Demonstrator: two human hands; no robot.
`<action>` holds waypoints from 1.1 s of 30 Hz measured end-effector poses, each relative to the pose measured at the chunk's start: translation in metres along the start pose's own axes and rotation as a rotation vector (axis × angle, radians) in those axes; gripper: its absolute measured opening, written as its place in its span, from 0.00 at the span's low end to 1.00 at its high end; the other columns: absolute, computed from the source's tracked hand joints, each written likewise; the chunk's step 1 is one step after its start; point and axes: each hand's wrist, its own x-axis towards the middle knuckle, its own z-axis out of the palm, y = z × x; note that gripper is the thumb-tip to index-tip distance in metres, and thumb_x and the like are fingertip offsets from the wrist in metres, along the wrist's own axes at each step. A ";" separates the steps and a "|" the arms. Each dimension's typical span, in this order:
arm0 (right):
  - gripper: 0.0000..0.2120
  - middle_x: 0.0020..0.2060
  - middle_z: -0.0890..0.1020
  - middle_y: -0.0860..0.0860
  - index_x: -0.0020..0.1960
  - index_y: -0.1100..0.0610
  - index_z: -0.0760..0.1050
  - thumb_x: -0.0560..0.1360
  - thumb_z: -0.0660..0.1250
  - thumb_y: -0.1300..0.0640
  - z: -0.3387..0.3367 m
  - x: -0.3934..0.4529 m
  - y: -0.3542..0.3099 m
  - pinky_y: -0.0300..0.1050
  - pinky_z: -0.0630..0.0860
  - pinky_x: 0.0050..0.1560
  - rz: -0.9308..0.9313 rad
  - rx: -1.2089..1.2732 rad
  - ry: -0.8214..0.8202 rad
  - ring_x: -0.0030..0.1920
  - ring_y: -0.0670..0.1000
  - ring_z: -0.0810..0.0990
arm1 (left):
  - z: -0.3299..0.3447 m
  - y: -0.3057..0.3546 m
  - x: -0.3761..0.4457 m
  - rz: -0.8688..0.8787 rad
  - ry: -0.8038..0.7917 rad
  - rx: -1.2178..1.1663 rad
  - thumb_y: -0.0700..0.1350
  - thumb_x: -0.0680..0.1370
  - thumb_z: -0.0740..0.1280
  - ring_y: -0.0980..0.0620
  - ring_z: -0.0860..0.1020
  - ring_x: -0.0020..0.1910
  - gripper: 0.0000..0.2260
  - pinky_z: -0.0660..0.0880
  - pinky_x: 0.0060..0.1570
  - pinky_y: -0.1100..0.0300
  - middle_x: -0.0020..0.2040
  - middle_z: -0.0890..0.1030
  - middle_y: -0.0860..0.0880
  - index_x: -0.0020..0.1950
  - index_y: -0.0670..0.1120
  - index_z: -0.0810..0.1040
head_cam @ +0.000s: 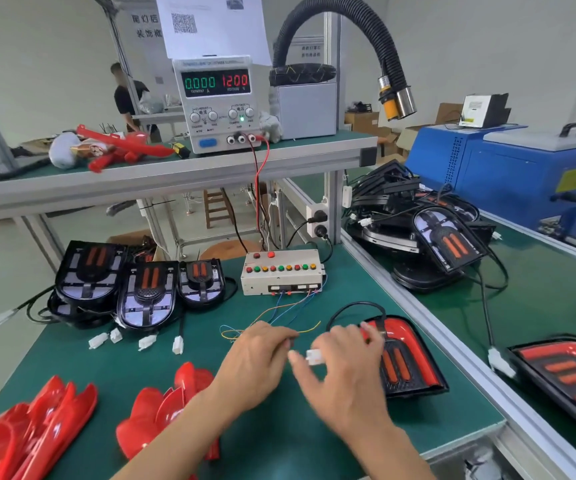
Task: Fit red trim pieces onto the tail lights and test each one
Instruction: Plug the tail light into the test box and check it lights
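Trimmed tail light lies on tabletop, just beside R hand. R grip pinches white connector; L hand curls on tester lead, I think. I align plugs straight, push till seated, no wire pull.

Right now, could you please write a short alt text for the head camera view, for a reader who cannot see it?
Two hands meet over a green workbench: the right hand pinches a white plug beside a tail light with red trim, the left hand holds thin wires from a button box. Loose red trim pieces lie nearby.
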 end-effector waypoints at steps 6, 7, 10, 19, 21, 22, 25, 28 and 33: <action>0.16 0.46 0.77 0.48 0.46 0.54 0.79 0.80 0.61 0.43 -0.099 0.016 0.078 0.42 0.64 0.54 0.314 0.073 -0.039 0.51 0.49 0.70 | 0.021 0.052 -0.005 -0.323 -0.176 -0.250 0.50 0.81 0.62 0.44 0.77 0.37 0.13 0.77 0.44 0.49 0.36 0.80 0.46 0.42 0.45 0.77; 0.16 0.48 0.76 0.50 0.48 0.52 0.80 0.79 0.61 0.42 -0.112 0.009 0.092 0.44 0.64 0.56 0.425 0.041 -0.061 0.53 0.50 0.71 | 0.027 0.058 -0.007 -0.365 -0.212 -0.271 0.52 0.81 0.62 0.44 0.78 0.38 0.14 0.78 0.45 0.49 0.37 0.81 0.45 0.42 0.44 0.77; 0.12 0.47 0.76 0.53 0.52 0.49 0.83 0.80 0.63 0.45 -0.137 -0.019 0.113 0.51 0.69 0.54 0.710 0.023 -0.172 0.50 0.57 0.75 | 0.050 0.072 -0.011 -0.481 -0.286 -0.321 0.53 0.81 0.62 0.46 0.81 0.38 0.15 0.80 0.46 0.49 0.38 0.83 0.46 0.41 0.44 0.78; 0.17 0.46 0.81 0.45 0.58 0.47 0.82 0.71 0.79 0.48 -0.103 -0.098 0.039 0.39 0.75 0.47 0.628 0.155 -0.382 0.46 0.42 0.80 | 0.085 0.099 0.006 -0.959 -0.377 -0.832 0.55 0.83 0.64 0.45 0.86 0.36 0.18 0.82 0.35 0.57 0.38 0.85 0.41 0.51 0.40 0.79; 0.14 0.45 0.82 0.45 0.56 0.51 0.85 0.72 0.77 0.47 -0.087 -0.101 0.028 0.36 0.75 0.47 0.642 0.231 -0.276 0.42 0.43 0.80 | 0.086 0.102 0.011 -0.988 -0.433 -0.828 0.56 0.82 0.65 0.45 0.85 0.33 0.20 0.80 0.32 0.58 0.37 0.85 0.41 0.54 0.38 0.78; 0.12 0.46 0.83 0.43 0.56 0.50 0.86 0.75 0.74 0.48 -0.082 -0.098 0.024 0.32 0.73 0.46 0.711 0.259 -0.228 0.41 0.41 0.80 | 0.087 0.103 0.013 -1.000 -0.456 -0.832 0.55 0.81 0.67 0.45 0.85 0.32 0.20 0.80 0.32 0.57 0.38 0.85 0.40 0.55 0.37 0.77; 0.08 0.53 0.85 0.43 0.57 0.44 0.84 0.78 0.71 0.50 -0.075 -0.084 0.026 0.33 0.73 0.51 1.002 0.331 -0.245 0.47 0.42 0.81 | 0.091 0.108 0.021 -1.032 -0.535 -0.856 0.55 0.79 0.70 0.47 0.81 0.29 0.21 0.78 0.32 0.58 0.36 0.84 0.40 0.51 0.35 0.78; 0.07 0.46 0.88 0.49 0.55 0.48 0.85 0.79 0.69 0.55 -0.075 -0.071 0.036 0.50 0.82 0.52 1.244 0.565 -0.230 0.47 0.51 0.87 | 0.096 0.113 0.028 -1.042 -0.544 -0.857 0.53 0.77 0.72 0.45 0.80 0.28 0.20 0.78 0.30 0.58 0.34 0.81 0.41 0.55 0.35 0.77; 0.09 0.39 0.88 0.44 0.41 0.46 0.83 0.79 0.71 0.56 -0.086 -0.069 0.040 0.35 0.77 0.38 1.216 0.762 -0.316 0.43 0.43 0.87 | 0.098 0.116 0.031 -1.013 -0.507 -0.784 0.50 0.76 0.67 0.43 0.79 0.27 0.15 0.79 0.31 0.56 0.33 0.81 0.41 0.50 0.37 0.76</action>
